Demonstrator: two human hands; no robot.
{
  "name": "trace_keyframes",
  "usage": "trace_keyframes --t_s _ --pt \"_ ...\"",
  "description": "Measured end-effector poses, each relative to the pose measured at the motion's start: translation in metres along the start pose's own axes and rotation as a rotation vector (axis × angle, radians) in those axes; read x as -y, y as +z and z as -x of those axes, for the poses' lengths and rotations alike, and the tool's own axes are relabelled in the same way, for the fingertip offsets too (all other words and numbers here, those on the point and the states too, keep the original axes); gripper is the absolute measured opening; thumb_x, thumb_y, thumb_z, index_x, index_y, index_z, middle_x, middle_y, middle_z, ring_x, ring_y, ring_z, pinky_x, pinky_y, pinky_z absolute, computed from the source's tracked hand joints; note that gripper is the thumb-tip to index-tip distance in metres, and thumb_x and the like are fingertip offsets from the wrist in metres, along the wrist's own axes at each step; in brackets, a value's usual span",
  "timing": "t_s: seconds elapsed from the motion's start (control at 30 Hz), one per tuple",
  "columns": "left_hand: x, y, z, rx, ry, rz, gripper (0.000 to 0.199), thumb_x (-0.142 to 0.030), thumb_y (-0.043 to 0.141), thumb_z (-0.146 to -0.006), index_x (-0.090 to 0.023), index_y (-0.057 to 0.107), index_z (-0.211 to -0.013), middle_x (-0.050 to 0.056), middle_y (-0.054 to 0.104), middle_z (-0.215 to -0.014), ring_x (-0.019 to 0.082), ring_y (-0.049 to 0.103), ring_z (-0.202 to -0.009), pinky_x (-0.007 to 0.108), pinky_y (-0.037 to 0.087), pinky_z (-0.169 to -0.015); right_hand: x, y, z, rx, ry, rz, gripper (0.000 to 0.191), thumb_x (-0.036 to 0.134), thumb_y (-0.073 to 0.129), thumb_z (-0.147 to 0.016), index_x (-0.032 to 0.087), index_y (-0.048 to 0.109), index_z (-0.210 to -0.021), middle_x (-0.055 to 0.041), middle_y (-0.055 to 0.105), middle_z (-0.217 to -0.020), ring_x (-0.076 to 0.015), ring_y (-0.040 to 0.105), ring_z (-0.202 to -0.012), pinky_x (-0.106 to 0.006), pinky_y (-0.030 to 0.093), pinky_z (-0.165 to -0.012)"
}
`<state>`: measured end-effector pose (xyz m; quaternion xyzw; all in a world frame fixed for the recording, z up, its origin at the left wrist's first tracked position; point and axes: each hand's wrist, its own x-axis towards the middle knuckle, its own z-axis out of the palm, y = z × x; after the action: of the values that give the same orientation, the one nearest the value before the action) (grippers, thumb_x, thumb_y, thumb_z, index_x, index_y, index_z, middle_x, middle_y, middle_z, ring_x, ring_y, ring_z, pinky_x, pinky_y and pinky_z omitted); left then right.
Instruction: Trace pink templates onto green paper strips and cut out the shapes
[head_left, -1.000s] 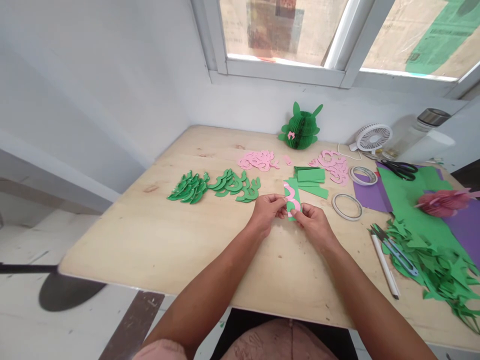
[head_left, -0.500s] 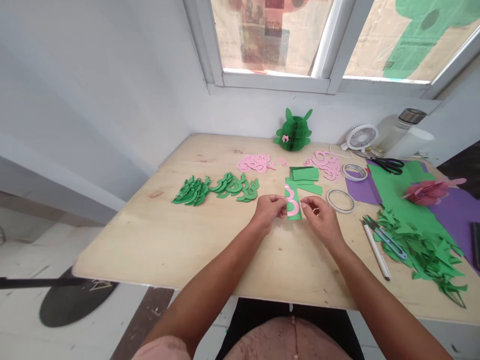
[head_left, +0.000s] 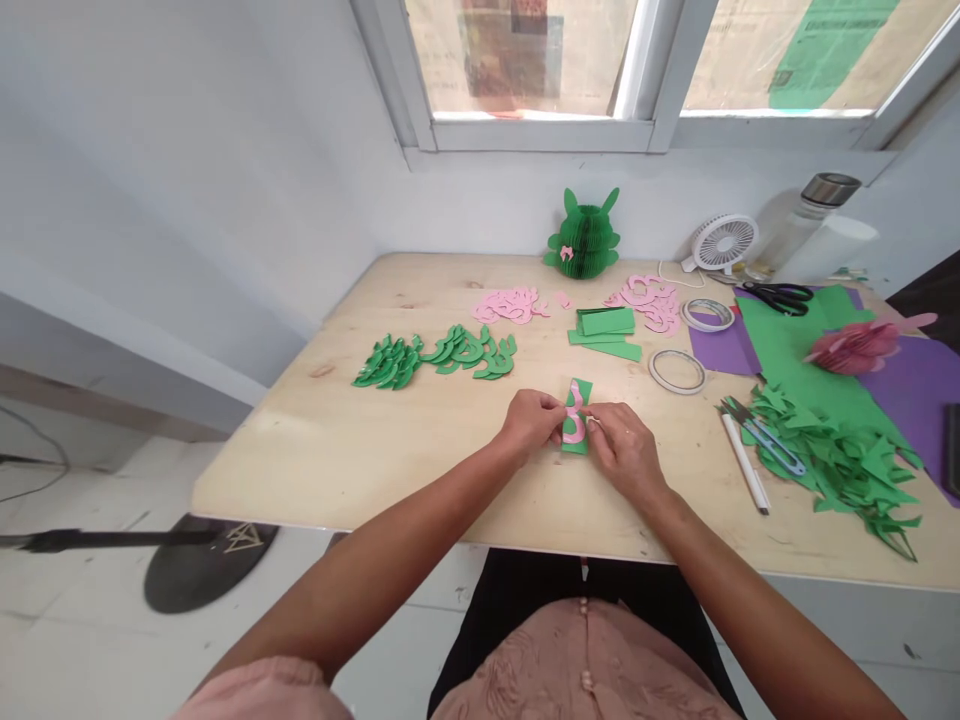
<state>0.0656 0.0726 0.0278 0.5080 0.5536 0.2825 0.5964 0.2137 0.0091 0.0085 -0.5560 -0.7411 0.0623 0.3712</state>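
Green paper strip (head_left: 584,394) with pink cut-out (head_left: 574,438): between fingers of left hand (head_left: 534,418), pinching its edge, and right hand (head_left: 624,446), touching; cannot tell whether pinching. Likely light, flexible, crease-prone; best held by edges.

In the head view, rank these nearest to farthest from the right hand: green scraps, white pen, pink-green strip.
From the right hand:
1. Pink-green strip, immediately left.
2. White pen, right.
3. Green scraps, farther right.
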Motion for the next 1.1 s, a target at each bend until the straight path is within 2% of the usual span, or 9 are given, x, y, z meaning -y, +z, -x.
trace_keyframes --t_s 0.23,0.47,0.8,1.1 --pt "-0.001 0.001 -0.007 -0.007 -0.051 -0.077 0.016 -0.010 0.063 -0.064 -0.014 0.060 -0.049 0.000 0.054 -0.038 0.010 0.050 -0.034 0.017 0.029 -0.035 -0.005 0.007 0.004 0.030 0.057 -0.025 0.028 0.016 0.042 -0.088 0.021 0.054 -0.113 -0.0094 0.070 -0.105 -0.0266 0.062 -0.099 -0.041 0.048 -0.085" --pt "-0.004 0.004 -0.008 -0.015 -0.077 -0.110 0.019 -0.015 0.067 -0.064 -0.014 0.059 -0.047 0.001 0.054 -0.038 0.009 0.049 -0.034 0.017 0.028 -0.034 -0.006 0.010 0.004 0.027 0.081 -0.053 0.031 0.015 0.040 -0.088 0.022 0.050 -0.117 -0.0074 0.072 -0.104 -0.0258 0.062 -0.100 -0.040 0.048 -0.084" --pt "-0.007 0.006 -0.006 -0.025 -0.093 -0.169 0.023 -0.016 0.066 -0.068 -0.015 0.057 -0.046 0.001 0.055 -0.040 0.010 0.050 -0.035 0.018 0.030 -0.036 -0.010 0.013 0.004 0.099 0.053 0.006 0.033 0.011 0.039 -0.089 0.021 0.052 -0.118 -0.0084 0.073 -0.104 -0.0275 0.061 -0.093 -0.041 0.044 -0.080" --pt "-0.009 0.008 -0.009 -0.045 -0.091 -0.313 0.024 -0.014 0.064 -0.068 -0.015 0.056 -0.045 0.000 0.053 -0.039 0.010 0.050 -0.036 0.020 0.034 -0.040 -0.010 0.015 0.004 0.106 0.039 0.032 0.031 0.011 0.041 -0.089 0.020 0.054 -0.116 -0.0086 0.073 -0.100 -0.0270 0.060 -0.095 -0.039 0.043 -0.079"
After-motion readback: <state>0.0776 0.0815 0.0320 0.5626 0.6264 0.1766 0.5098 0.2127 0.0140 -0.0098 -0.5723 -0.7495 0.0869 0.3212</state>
